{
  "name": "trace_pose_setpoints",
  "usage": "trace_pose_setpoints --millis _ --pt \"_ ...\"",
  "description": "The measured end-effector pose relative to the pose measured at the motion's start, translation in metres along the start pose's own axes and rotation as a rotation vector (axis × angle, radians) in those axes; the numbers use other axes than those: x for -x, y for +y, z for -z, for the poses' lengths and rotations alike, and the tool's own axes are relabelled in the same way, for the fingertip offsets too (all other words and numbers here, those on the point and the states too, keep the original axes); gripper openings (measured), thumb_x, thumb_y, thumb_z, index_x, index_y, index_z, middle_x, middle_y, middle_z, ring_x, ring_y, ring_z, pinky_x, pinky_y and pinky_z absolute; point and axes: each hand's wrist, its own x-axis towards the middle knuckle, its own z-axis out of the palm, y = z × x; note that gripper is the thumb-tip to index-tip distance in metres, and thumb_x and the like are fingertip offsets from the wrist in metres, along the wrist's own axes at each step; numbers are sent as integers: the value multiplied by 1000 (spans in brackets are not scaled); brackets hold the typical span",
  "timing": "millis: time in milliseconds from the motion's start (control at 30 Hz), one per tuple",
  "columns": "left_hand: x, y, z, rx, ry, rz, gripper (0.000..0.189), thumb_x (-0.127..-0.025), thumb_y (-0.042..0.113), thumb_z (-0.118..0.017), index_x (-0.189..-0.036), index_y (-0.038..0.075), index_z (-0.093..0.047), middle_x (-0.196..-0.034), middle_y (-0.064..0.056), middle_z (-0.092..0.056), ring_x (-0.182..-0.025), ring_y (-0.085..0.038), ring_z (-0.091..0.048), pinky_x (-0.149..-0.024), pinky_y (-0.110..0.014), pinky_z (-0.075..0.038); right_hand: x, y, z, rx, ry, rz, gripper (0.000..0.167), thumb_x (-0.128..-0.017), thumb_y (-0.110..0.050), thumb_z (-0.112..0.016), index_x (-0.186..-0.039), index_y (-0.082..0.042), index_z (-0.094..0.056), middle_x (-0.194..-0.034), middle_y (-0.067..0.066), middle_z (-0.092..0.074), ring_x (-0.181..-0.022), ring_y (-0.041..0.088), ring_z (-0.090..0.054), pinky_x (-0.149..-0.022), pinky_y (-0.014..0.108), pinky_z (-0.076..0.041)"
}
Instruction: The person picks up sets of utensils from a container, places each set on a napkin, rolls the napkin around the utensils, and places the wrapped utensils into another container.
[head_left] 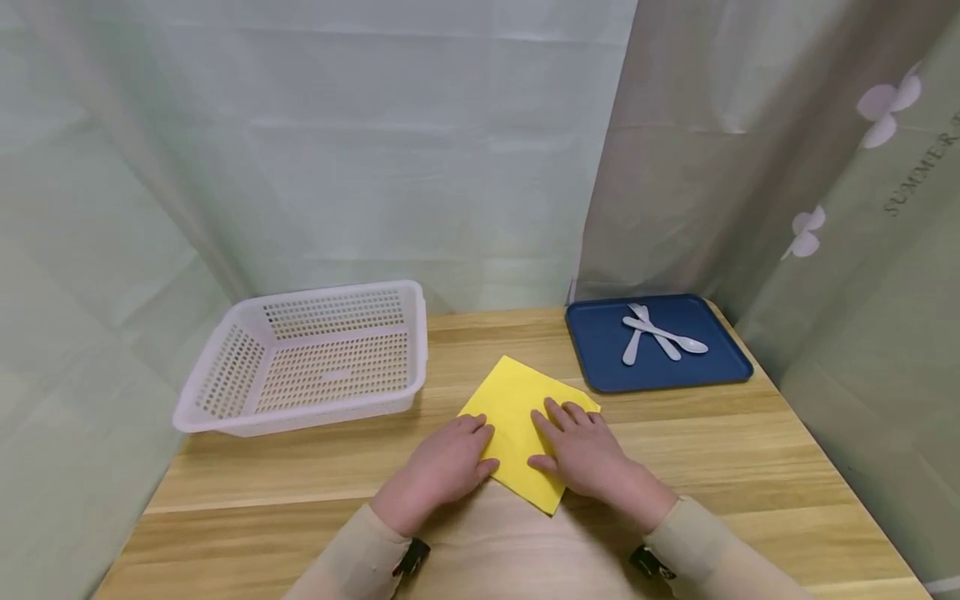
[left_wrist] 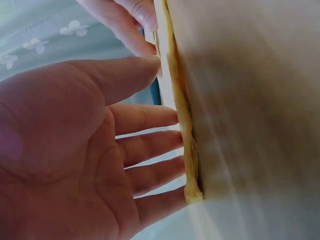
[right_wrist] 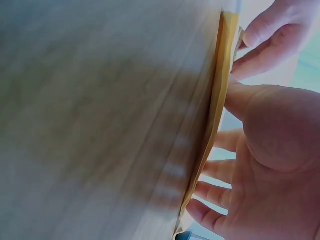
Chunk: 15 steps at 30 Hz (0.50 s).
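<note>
A folded yellow cloth (head_left: 517, 417) lies flat on the wooden table, turned so one corner points toward the person. On its left edge rests the left hand (head_left: 450, 460), fingertips touching the cloth. The right hand (head_left: 583, 450) lies over the right part, fingers spread and fairly straight. In the left wrist view, the left hand's fingers (left_wrist: 150, 147) reach the thick layered edge of the cloth (left_wrist: 182, 115). The right wrist view shows the right hand's fingers (right_wrist: 217, 170) against the cloth's edge (right_wrist: 212, 130), with the other hand beyond.
A white plastic basket (head_left: 405, 400) with perforated sides stands at the back left. At the back right is a blue tray (head_left: 600, 367) holding a white spoon (head_left: 690, 344), a fork (head_left: 663, 342) and another white utensil (head_left: 632, 348), crossed. Pale curtains (head_left: 420, 150) surround the wooden table (head_left: 300, 500).
</note>
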Motion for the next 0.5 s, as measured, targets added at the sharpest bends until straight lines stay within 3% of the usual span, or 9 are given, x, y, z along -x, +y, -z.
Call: trace_pose_setpoints --millis 167,500 --pt "-5 -4 1 -36 -10 19 49 -109 34 -72 -143 0 -70 -152 -18 -64 -142 -36 -60 -119 -50 -49 -4 -2 1 2 4 -5 74 -108 -58 -63 -166 -13 -51 -173 17 -41 -153 42 -41 -117 66 -41" --pt "-11 -1 -2 -163 52 14 44 -108 40 -72 -133 4 -76 -143 -17 -71 -131 -33 -67 -111 -46 -55 -9 -1 1 11 -6 -16 74 -109 -58 -62 -166 -13 -50 -173 18 -40 -153 44 -40 -119 67 -38"
